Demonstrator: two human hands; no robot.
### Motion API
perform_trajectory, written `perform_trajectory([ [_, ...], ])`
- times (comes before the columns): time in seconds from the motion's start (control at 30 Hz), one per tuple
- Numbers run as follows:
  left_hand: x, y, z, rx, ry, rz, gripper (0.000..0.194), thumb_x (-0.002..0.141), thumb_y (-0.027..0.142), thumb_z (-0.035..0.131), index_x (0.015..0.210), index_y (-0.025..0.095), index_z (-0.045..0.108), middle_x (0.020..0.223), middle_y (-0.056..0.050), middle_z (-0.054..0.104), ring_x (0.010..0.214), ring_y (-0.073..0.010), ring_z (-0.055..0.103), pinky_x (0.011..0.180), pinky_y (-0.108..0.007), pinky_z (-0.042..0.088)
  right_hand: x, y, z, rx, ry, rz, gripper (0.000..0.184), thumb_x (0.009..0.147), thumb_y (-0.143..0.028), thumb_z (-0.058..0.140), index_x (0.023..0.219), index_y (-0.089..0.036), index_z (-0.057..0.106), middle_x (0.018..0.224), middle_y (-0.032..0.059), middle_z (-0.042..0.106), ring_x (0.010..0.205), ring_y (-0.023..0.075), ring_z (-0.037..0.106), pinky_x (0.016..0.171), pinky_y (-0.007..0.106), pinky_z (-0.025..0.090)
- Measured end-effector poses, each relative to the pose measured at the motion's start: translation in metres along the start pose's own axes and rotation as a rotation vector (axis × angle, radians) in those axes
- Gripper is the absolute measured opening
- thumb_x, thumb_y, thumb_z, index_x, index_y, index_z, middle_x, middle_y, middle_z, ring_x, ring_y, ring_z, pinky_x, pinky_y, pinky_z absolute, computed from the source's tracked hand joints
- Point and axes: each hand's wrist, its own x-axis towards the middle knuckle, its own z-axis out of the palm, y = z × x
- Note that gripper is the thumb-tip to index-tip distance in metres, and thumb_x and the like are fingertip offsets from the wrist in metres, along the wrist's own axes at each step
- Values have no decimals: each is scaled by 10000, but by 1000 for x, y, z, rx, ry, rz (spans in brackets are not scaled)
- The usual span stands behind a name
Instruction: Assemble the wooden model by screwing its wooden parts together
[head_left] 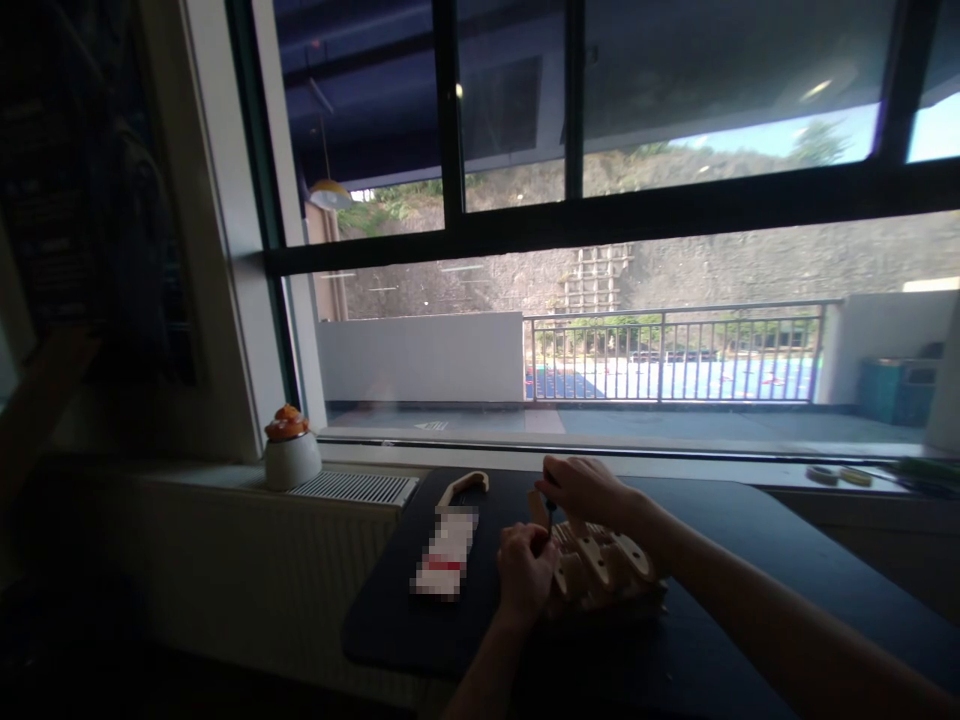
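A light wooden assembly (596,560) lies on the dark table, with slats along its far side and curved pieces with dark holes on top. My right hand (592,492) is above its far left part, closed around the top of a thin dark upright tool that looks like a screwdriver (551,515). My left hand (523,568) rests at the assembly's left edge, its fingers pinched together by the tool's lower end. What those fingers hold is hidden. The tool's tip is also out of sight.
Left of the hands, a curved wooden piece (463,486) lies beyond a blurred white and red item (448,555) on the dark table (405,630). A white pot with an orange top (292,460) stands on the sill. Tape-like rolls (838,475) sit at the right below the window.
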Motion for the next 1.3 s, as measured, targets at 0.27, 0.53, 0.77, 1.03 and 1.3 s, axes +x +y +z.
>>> perform_trajectory([
  [0.27, 1, -3, 3, 2, 13, 12, 89, 781, 209, 603, 792, 164, 679, 809, -59, 652, 852, -215, 568, 783, -311, 446, -3, -1, -3, 15, -6, -30, 282, 918, -364, 527, 1103, -159, 585, 1019, 48, 637, 850, 165, 626, 750, 372, 523],
  [0.53, 1, -6, 5, -25, 28, 21, 95, 776, 214, 601, 806, 163, 676, 825, -63, 645, 860, -219, 568, 788, -316, 448, 0, -4, -4, 2, -36, -28, 298, 908, -355, 547, 1136, -165, 576, 1096, 63, 618, 903, 180, 619, 774, 389, 523],
  [0.77, 1, -3, 2, -25, 1, 11, 102, 781, 218, 592, 795, 161, 676, 813, -65, 639, 863, -225, 556, 789, -324, 445, 1, -2, -1, 8, -10, 6, 290, 912, -376, 535, 1101, -162, 589, 1063, 59, 630, 889, 176, 621, 775, 387, 518],
  [1.03, 0, -1, 0, -32, -2, 3, 97, 779, 211, 593, 794, 163, 676, 812, -61, 642, 865, -221, 553, 792, -320, 442, -2, 4, -4, 53, -17, -39, 258, 922, -369, 515, 1045, -158, 598, 933, 27, 641, 782, 146, 616, 718, 347, 513],
  [1.3, 1, -3, 2, -20, 10, 21, 102, 781, 218, 588, 791, 160, 671, 806, -66, 635, 858, -224, 550, 783, -319, 442, -1, 2, -2, 42, -16, -41, 267, 908, -375, 542, 1050, -157, 604, 971, 37, 645, 822, 158, 625, 743, 366, 520],
])
